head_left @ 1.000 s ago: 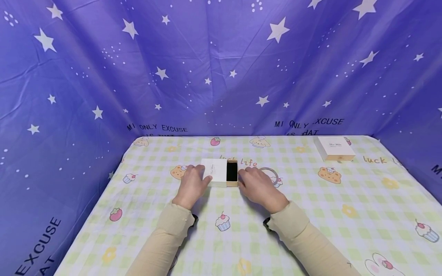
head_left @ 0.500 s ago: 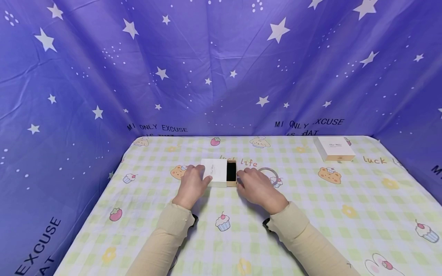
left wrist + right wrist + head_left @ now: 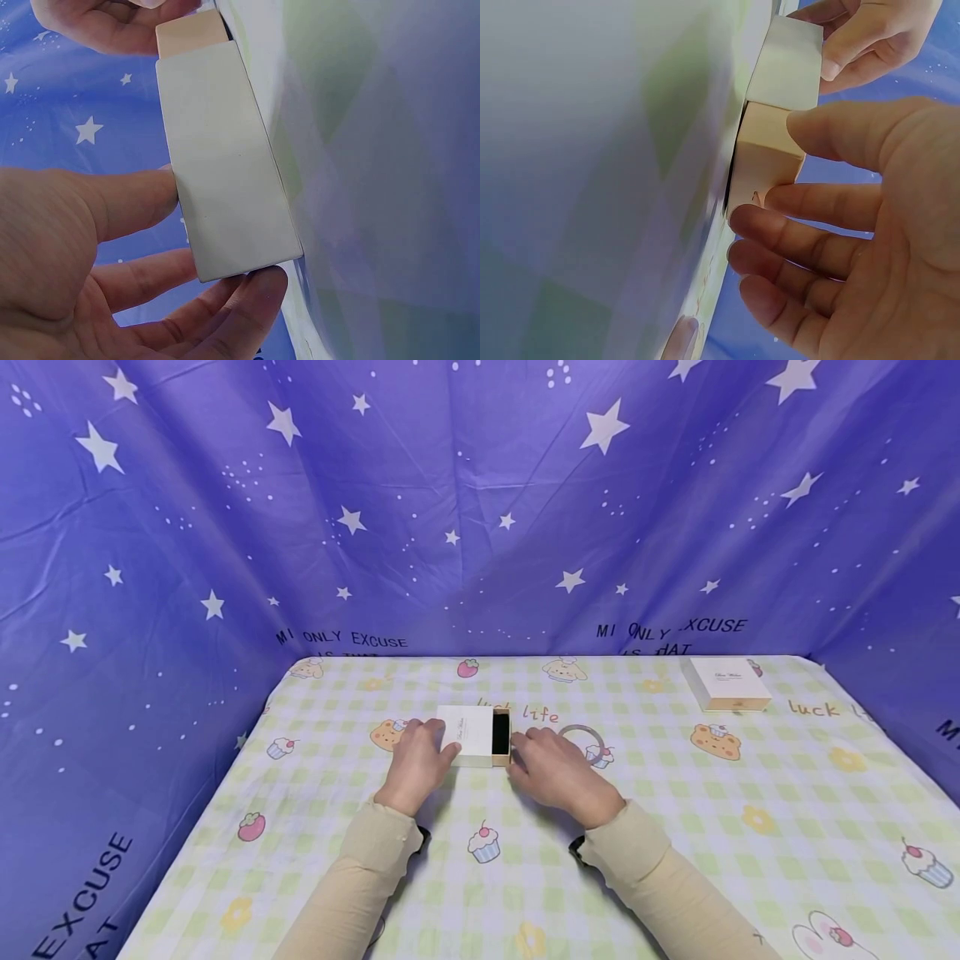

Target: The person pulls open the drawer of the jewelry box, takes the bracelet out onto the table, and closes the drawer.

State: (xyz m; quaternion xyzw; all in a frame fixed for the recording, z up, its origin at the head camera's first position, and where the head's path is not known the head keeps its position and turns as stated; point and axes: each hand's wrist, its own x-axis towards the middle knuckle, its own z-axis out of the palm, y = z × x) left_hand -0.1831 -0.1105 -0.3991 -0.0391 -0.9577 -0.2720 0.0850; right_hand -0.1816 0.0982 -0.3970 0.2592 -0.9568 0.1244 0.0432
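Note:
A white sliding drawer box (image 3: 472, 731) lies on the table in the head view. Its tan drawer (image 3: 769, 139), with a black lining (image 3: 501, 733), sticks out a little on the right. My left hand (image 3: 417, 762) holds the white sleeve at its left end, thumb on the near edge and fingers around the end, as the left wrist view shows. My right hand (image 3: 564, 770) touches the drawer's front, its thumb at the drawer's edge and its other fingers loosely extended. Just beyond the right hand lies a greyish bangle (image 3: 598, 745), partly hidden by that hand.
A second white box (image 3: 726, 681) with a tan front stands at the far right of the table. The table wears a green checked cloth (image 3: 637, 877) with cartoon prints. Blue star-patterned curtains (image 3: 480, 527) hang behind and at both sides.
The drawer has slid slightly left into the sleeve, and my right hand has moved left with it. My left hand and the sleeve have stayed in place.

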